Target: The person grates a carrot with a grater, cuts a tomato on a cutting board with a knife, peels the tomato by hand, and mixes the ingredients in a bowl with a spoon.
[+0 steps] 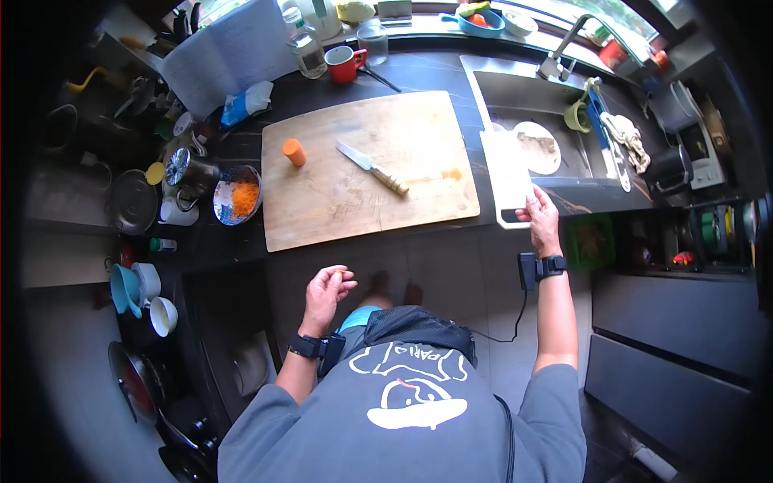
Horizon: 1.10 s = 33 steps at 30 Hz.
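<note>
My right hand point(541, 217) is closed on the handle end of a thin white cutting board point(506, 179), which lies along the sink's left edge. My left hand point(324, 296) hovers in front of the counter, fingers curled together; something small and yellowish may be at the fingertips, too small to name. On the wooden cutting board point(322, 197) a carrot piece point(295, 152) stands upright at the left. Near the middle lies a knife point(372, 168) with a wooden handle. Left of the board is a bowl point(228, 181) of shredded carrot point(244, 198).
In the sink point(511, 92) sits a white plate point(538, 149). A faucet point(555, 64) rises behind it. A red mug point(344, 66), a glass bottle point(306, 50) and a blue pan point(475, 24) stand along the back. White cloth point(626, 141) hangs at the sink's right.
</note>
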{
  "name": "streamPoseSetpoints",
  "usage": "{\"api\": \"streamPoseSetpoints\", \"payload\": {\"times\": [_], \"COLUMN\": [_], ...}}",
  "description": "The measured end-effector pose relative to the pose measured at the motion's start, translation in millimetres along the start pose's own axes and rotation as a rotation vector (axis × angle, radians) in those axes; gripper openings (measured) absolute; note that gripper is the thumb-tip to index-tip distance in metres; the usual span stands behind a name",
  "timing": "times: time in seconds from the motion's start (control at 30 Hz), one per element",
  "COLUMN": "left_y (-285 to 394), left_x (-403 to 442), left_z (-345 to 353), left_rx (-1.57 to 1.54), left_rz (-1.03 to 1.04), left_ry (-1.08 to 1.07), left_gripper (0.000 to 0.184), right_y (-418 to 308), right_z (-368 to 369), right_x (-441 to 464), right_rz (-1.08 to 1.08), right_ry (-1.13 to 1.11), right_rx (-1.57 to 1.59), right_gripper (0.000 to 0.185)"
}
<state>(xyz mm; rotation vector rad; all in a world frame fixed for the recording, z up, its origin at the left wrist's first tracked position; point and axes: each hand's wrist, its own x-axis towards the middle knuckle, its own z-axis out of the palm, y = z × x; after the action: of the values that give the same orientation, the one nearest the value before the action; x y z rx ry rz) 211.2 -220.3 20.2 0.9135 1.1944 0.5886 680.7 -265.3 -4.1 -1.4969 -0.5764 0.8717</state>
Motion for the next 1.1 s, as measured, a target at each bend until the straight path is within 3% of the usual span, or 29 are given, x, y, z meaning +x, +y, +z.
{"api": "streamPoseSetpoints", "payload": {"times": [0.27,0.43,0.63,0.83,0.9,1.0,1.1], "left_y": [1,11,4,-12,-21,-31,-25], "left_x": [26,37,36,35,34,35,30], "left_z": [17,21,30,70,92,127,165], "left_rx": [0.055,-0.071,0.021,0.023,0.011,0.02,0.074], "left_rz": [0.034,0.039,0.033,-0.047,-0.051,-0.101,-0.118], "left_ry": [-0.06,0.087,0.166,0.295,0.335,0.417,0.422], "left_gripper": [0.023,0.023,0.023,0.024,0.022,0.023,0.024], "right_y": [16,5,-12,1,8,-8,-36], "right_z": [24,44,71,85,90,91,82], "right_x": [107,165,224,299,318,335,369], "right_rz": [0.055,0.146,0.182,0.089,0.055,-0.009,-0.155], "right_ry": [-0.018,-0.001,-0.064,-0.269,-0.335,-0.472,-0.574], "right_rx": [-0.019,-0.01,-0.168,-0.133,-0.238,-0.642,-0.798], "right_gripper": [0.05,0.039,0.032,0.033,0.035,0.044,0.036]}}
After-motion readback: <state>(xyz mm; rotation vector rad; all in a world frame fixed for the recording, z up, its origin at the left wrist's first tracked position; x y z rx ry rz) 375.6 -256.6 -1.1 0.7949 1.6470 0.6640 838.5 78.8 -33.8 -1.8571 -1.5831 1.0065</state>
